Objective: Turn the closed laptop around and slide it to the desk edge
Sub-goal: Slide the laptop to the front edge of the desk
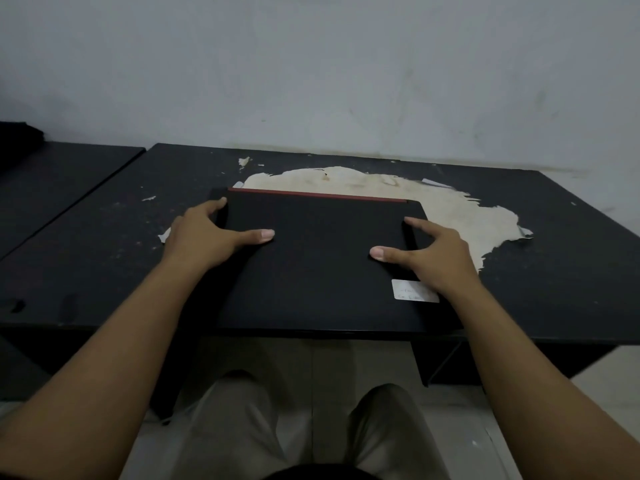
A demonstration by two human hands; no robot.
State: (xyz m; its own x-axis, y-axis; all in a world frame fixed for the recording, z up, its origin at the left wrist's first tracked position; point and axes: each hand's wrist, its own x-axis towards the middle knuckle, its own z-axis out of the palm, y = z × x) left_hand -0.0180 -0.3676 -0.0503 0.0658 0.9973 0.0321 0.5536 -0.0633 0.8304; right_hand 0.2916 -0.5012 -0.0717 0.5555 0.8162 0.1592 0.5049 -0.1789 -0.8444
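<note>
A closed black laptop [322, 265] lies flat on the dark desk [104, 244], its near edge level with the desk's front edge. A red strip runs along its far edge, and a white sticker [412, 291] sits near its front right corner. My left hand [211, 237] grips the laptop's left side, thumb on the lid and fingers around the edge. On the right side my right hand [433, 254] holds it the same way, thumb on top and fingers over the edge.
The desk's black surface is peeled away in a large pale patch [450, 216] behind and right of the laptop. A second dark desk [52, 188] adjoins on the left. A grey wall stands close behind. My knees show below the desk's front edge.
</note>
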